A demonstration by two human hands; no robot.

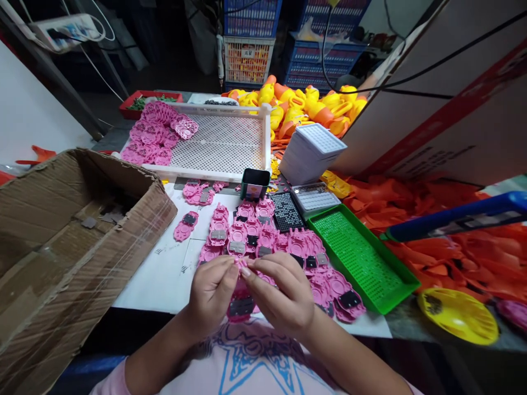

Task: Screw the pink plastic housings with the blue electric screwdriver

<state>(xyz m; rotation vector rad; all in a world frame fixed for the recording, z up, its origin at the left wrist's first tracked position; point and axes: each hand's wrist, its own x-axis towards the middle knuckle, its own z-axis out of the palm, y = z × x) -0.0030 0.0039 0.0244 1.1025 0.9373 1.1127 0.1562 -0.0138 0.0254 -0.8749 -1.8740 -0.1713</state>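
My left hand [214, 288] and my right hand [284, 291] meet above the near part of the work surface. A small pink plastic part [241, 264] is pinched between the fingertips of both, mostly covered by the thumbs. Under and around the hands lie many pink plastic casings [267, 236], several with grey or black covers. One casing with a black cover [241, 307] shows just below the thumbs. Apart from the group, a single pink casing [186, 226] rests on the white sheet [164, 285] to the left.
A cardboard box [135, 230] stands left. Behind are a white perforated tray [230, 137] with pink parts and a dark cup [255, 184]. To the right are a green tray [362, 258], a yellow dish [459, 315], orange parts [444, 263] and a blue tool [457, 216].
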